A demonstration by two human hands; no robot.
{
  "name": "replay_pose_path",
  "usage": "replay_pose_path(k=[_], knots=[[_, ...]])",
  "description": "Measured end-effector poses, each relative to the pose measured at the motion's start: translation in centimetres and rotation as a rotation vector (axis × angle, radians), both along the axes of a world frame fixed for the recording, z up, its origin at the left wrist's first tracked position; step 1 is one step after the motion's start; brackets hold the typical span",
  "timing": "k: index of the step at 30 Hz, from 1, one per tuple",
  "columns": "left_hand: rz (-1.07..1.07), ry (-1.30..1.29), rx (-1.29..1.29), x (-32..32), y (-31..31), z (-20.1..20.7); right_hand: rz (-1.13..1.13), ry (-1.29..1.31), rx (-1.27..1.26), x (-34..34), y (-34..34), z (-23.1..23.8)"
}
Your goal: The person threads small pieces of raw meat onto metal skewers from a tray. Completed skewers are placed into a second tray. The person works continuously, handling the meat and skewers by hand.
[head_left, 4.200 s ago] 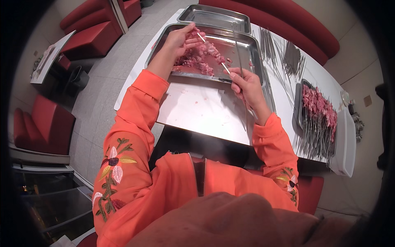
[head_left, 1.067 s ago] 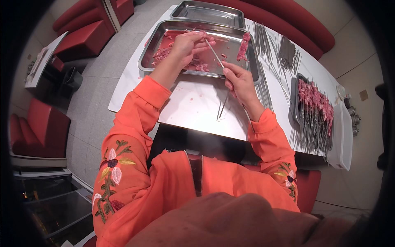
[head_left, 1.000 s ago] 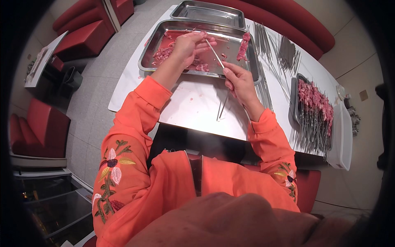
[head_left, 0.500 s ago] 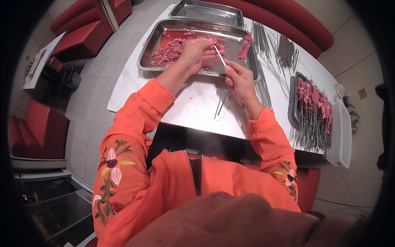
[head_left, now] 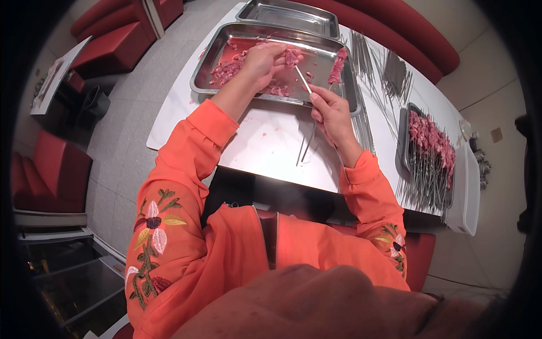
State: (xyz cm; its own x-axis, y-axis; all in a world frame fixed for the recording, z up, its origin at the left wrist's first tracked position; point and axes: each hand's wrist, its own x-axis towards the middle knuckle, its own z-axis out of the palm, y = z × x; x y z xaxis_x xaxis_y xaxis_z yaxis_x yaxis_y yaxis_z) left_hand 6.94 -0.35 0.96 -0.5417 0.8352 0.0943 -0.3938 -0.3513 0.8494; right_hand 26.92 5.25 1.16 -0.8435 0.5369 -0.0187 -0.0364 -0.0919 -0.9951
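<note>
Over a large metal tray (head_left: 197,88), my left hand (head_left: 264,66) has its fingers closed round a piece of raw meat (head_left: 292,58). My right hand (head_left: 333,113) grips a thin metal skewer (head_left: 302,79) between thumb and fingers. The skewer's upper end reaches the meat at my left fingertips; how far it goes in is hidden. More cut raw meat (head_left: 227,70) lies in reddish liquid on the tray's left side. A skewer threaded with meat (head_left: 337,66) leans on the tray's right side.
Behind stands a second metal tray (head_left: 271,12). Loose skewers (head_left: 396,74) lie on the white table (head_left: 265,150) to the right. Farther right, a tray holds many meat skewers (head_left: 432,138), beside a white plastic bin (head_left: 466,189). Red seats (head_left: 59,164) are at the left.
The left hand's fingers have shifted, and a piece of meat now shows at the fingertips by the skewer's end. The right hand keeps its grip on the skewer.
</note>
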Motion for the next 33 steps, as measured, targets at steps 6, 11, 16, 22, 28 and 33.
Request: replay_pose_path(k=[6, 11, 16, 22, 28, 33], knots=[[-0.007, -0.058, -0.004, 0.9, -0.4, 0.3, 0.016, 0.002, 0.028, 0.0, 0.0, -0.1], [-0.047, -0.147, 0.037, 1.7, -0.1, -0.3, 0.007, 0.05, 0.025, -0.1, 0.2, -0.6], [-0.09, -0.203, 0.011, 3.1, 0.4, -0.4, -0.063, 0.03, -0.001, -0.5, 0.3, -0.5], [0.029, -0.078, -0.008, -0.7, 0.0, -0.1, 0.033, 0.036, 0.044, -0.2, 0.2, -0.3], [-0.183, 0.145, -0.278, 2.1, -1.0, 0.9, -0.045, 0.035, 0.118, -0.2, 1.0, -0.4], [0.092, 0.926, -0.678, 0.0, -2.0, 0.5, -0.062, 0.049, 0.083, -0.1, 1.6, -0.5]])
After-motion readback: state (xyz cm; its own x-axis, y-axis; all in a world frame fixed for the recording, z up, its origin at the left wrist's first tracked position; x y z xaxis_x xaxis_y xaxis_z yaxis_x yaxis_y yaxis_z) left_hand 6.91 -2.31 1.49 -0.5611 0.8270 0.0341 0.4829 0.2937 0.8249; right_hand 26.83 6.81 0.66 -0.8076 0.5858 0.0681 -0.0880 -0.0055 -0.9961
